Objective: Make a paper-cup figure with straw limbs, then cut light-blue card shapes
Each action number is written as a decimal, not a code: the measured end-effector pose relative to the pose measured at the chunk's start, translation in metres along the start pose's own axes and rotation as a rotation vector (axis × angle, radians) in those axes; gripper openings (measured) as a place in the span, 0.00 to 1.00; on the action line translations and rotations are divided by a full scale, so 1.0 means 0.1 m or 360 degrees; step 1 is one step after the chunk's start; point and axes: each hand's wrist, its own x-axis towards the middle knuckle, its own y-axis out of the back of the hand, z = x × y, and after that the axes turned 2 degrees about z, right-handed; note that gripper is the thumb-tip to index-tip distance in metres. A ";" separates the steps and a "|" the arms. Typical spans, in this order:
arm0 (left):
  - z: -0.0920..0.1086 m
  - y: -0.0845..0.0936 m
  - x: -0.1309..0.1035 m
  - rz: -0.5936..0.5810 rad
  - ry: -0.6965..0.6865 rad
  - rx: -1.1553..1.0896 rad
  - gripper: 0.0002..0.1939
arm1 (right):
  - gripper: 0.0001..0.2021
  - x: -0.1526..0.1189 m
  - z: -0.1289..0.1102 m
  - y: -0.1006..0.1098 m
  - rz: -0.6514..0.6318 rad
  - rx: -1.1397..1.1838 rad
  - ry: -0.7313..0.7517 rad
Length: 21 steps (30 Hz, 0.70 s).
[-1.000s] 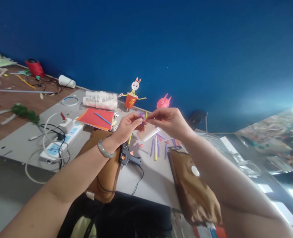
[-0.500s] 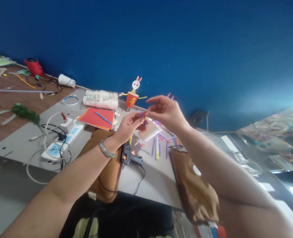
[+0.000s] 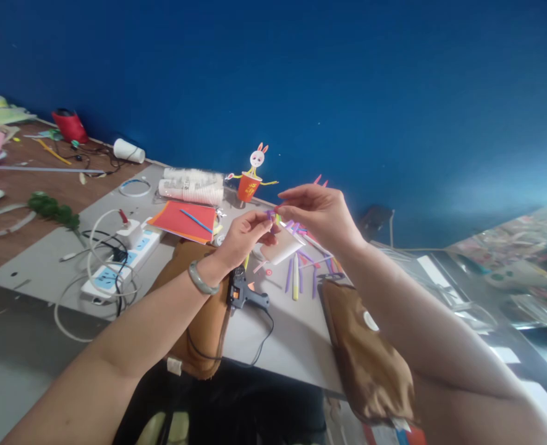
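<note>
My left hand, with a bangle on its wrist, pinches a small purple piece between thumb and fingers. The fingertips of my right hand meet it from the other side, closed at the tips; what they grip is too small to make out. A bit of yellow-green shows between the hands. Below them lies a white paper cup on its side, partly hidden. Purple strips and a white-and-yellow pen are beside it. Nearest below my left hand is a black glue gun.
A red cup figure with a rabbit head stands near the blue wall. Left of it are stacked paper cups, red paper and a power strip with looped cables. Brown cushions lie at the table's front edge.
The whole view has shifted slightly, so everything sits a little further right. My right hand has drawn slightly away from the left, and more yellow-green shows between the fingertips.
</note>
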 end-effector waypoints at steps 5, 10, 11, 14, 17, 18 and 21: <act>0.00 0.00 0.00 0.0007 -0.0003 -0.0001 0.16 | 0.07 -0.01 -0.02 -0.01 0.0005 -0.0100 0.0022; 0.00 0.00 0.00 0.0018 0.0004 -0.0021 0.14 | 0.06 -0.01 -0.03 -0.02 -0.0015 -0.0077 -0.0027; 0.00 0.00 0.00 0.0017 0.0006 -0.0022 0.14 | 0.06 -0.01 -0.02 -0.02 -0.0017 -0.0077 -0.0035; 0.01 -0.01 0.00 0.0013 0.0004 -0.0005 0.14 | 0.05 0.00 -0.03 0.00 -0.0053 -0.0142 -0.0026; 0.01 -0.01 0.00 0.0015 -0.0005 0.0002 0.14 | 0.04 0.01 -0.04 0.01 -0.0094 -0.0232 -0.0011; 0.01 -0.01 0.00 0.0015 -0.0005 0.0000 0.14 | 0.03 0.01 -0.04 0.01 -0.0105 -0.0248 -0.0013; 0.00 0.00 0.00 0.0014 -0.0008 0.0013 0.14 | 0.04 0.02 -0.04 0.01 -0.0137 -0.0273 -0.0012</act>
